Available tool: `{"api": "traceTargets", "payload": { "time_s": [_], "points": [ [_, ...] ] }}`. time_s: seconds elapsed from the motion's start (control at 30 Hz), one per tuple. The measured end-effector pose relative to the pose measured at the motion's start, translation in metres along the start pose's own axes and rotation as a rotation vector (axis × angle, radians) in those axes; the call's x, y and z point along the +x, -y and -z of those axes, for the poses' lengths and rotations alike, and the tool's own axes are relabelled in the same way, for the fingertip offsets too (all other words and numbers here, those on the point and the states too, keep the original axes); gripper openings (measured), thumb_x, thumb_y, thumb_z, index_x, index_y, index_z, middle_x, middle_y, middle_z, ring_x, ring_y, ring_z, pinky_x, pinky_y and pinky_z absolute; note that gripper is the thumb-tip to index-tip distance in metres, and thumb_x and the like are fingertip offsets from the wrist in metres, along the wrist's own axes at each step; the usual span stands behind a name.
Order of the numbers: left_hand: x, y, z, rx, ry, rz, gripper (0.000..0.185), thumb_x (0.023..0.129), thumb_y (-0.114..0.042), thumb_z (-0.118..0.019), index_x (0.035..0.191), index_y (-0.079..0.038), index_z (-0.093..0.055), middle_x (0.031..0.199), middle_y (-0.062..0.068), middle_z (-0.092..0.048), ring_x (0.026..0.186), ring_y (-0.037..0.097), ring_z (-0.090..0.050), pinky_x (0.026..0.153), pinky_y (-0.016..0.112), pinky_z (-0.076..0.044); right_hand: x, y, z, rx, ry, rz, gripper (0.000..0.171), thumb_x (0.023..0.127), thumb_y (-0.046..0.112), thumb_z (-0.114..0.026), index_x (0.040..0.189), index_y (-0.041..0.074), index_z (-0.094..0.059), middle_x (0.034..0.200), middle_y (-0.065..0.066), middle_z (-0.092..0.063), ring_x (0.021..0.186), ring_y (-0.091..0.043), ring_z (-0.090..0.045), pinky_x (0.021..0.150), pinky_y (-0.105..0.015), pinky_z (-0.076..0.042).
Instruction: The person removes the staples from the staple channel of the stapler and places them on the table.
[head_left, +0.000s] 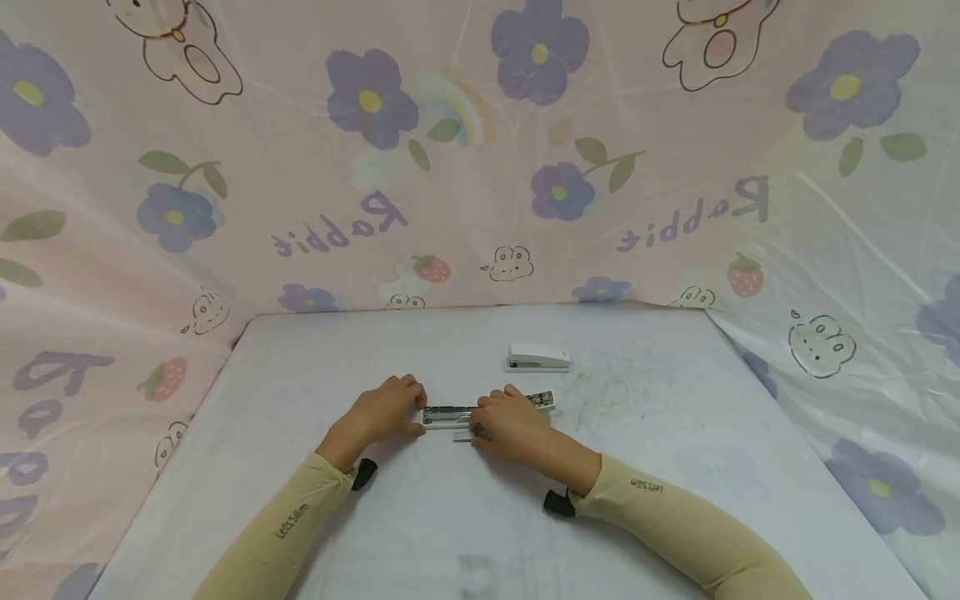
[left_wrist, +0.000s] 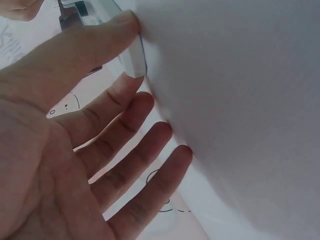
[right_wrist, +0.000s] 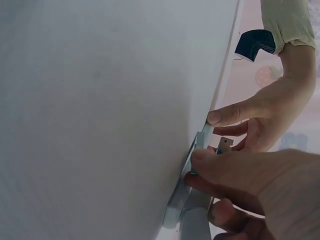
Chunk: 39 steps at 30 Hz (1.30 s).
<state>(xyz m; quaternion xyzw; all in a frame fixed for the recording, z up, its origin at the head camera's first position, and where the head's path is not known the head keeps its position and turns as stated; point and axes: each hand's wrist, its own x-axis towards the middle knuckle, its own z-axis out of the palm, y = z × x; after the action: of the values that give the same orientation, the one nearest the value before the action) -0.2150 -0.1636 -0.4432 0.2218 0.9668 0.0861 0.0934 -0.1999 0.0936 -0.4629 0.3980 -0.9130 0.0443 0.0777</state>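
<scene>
An opened white stapler (head_left: pixel 448 417) lies across the table in front of me, its metal channel exposed. At its left end, my left hand (head_left: pixel 386 411) pinches the corner between thumb and index finger; in the left wrist view the stapler's white end (left_wrist: pixel 134 60) shows between them, the other fingers spread loosely. My right hand (head_left: pixel 513 423) is over the stapler's middle and hides part of it. Between its thumb and index finger it pinches a short, light grey strip (head_left: pixel 461 437), which sticks out leftward along the stapler's near side. In the right wrist view, the strip (right_wrist: pixel 200 139) stands beside the stapler.
A second white stapler (head_left: pixel 538 358), closed, stands farther back on the white table (head_left: pixel 360 533). A patterned cloth (head_left: pixel 465 167) hangs behind and along both sides of the table. Dark wrist camera mounts (head_left: pixel 558 502) jut out below the sleeves.
</scene>
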Motion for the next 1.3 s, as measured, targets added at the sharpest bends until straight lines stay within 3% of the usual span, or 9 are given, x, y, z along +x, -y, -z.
{"api": "traceTargets", "payload": {
  "time_s": [0.1, 0.3, 0.53, 0.73, 0.87, 1.1, 1.3],
  "points": [
    [0.000, 0.000, 0.002, -0.013, 0.023, 0.000, 0.033, 0.088, -0.030, -0.091, 0.106, -0.016, -0.066, 0.112, 0.000, -0.060, 0.105, 0.024, -0.058, 0.077, 0.047, -0.057, -0.001, 0.000, 0.003, 0.021, 0.006, 0.000, 0.011, 0.091, 0.031, -0.088, 0.098, 0.023, -0.083, 0.091, 0.009, -0.071, 0.090, -0.015, -0.065, 0.082, -0.035, -0.046],
    [0.002, 0.003, 0.013, -0.119, 0.074, 0.008, 0.038, 0.094, -0.036, -0.085, 0.120, -0.012, -0.071, 0.123, 0.003, -0.067, 0.116, 0.028, -0.064, 0.095, 0.054, -0.056, -0.003, -0.008, 0.010, 0.139, -0.003, -0.008, 0.010, 0.094, 0.026, -0.086, 0.100, 0.020, -0.082, 0.088, 0.007, -0.070, 0.080, -0.011, -0.062, 0.078, -0.033, -0.046],
    [0.009, 0.004, 0.020, -0.174, -0.009, -0.032, 0.042, 0.103, -0.043, -0.074, 0.128, -0.010, -0.073, 0.129, 0.006, -0.070, 0.123, 0.032, -0.066, 0.098, 0.055, -0.056, -0.007, -0.026, 0.025, 0.326, -0.078, -0.036, 0.010, 0.095, 0.019, -0.084, 0.102, 0.014, -0.080, 0.084, 0.007, -0.061, 0.077, -0.006, -0.054, 0.069, -0.024, -0.048],
    [0.019, -0.002, 0.019, -0.148, -0.074, -0.049, 0.039, 0.104, -0.039, -0.073, 0.131, -0.011, -0.072, 0.132, 0.005, -0.069, 0.128, 0.032, -0.064, 0.098, 0.056, -0.056, -0.011, -0.043, 0.041, 0.369, -0.079, -0.076, 0.015, 0.097, 0.019, -0.082, 0.108, 0.010, -0.079, 0.085, 0.008, -0.059, 0.077, -0.008, -0.053, 0.069, -0.025, -0.048],
    [0.026, -0.008, 0.019, -0.152, -0.093, -0.054, 0.041, 0.103, -0.037, -0.074, 0.134, -0.011, -0.071, 0.133, 0.006, -0.068, 0.129, 0.031, -0.064, 0.099, 0.057, -0.056, -0.013, -0.056, 0.048, 0.385, -0.100, -0.085, 0.018, 0.098, 0.019, -0.082, 0.110, 0.007, -0.078, 0.091, 0.004, -0.064, 0.084, -0.016, -0.060, 0.073, -0.029, -0.052],
    [0.042, -0.018, 0.022, -0.169, -0.096, -0.059, 0.046, 0.104, -0.035, -0.074, 0.140, -0.007, -0.067, 0.136, 0.009, -0.066, 0.130, 0.031, -0.063, 0.103, 0.054, -0.055, -0.016, -0.082, 0.048, 0.471, -0.190, -0.080, 0.020, 0.097, 0.013, -0.082, 0.114, 0.005, -0.076, 0.105, -0.008, -0.071, 0.098, -0.028, -0.069, 0.089, -0.047, -0.059],
    [0.059, -0.026, 0.028, -0.233, -0.050, -0.078, 0.049, 0.103, -0.033, -0.076, 0.142, -0.005, -0.066, 0.138, 0.012, -0.064, 0.132, 0.033, -0.061, 0.108, 0.052, -0.052, -0.015, -0.105, 0.038, 0.553, -0.255, -0.042, 0.022, 0.097, 0.006, -0.081, 0.117, 0.002, -0.073, 0.110, -0.015, -0.072, 0.102, -0.036, -0.069, 0.092, -0.053, -0.057]
  ]
}}
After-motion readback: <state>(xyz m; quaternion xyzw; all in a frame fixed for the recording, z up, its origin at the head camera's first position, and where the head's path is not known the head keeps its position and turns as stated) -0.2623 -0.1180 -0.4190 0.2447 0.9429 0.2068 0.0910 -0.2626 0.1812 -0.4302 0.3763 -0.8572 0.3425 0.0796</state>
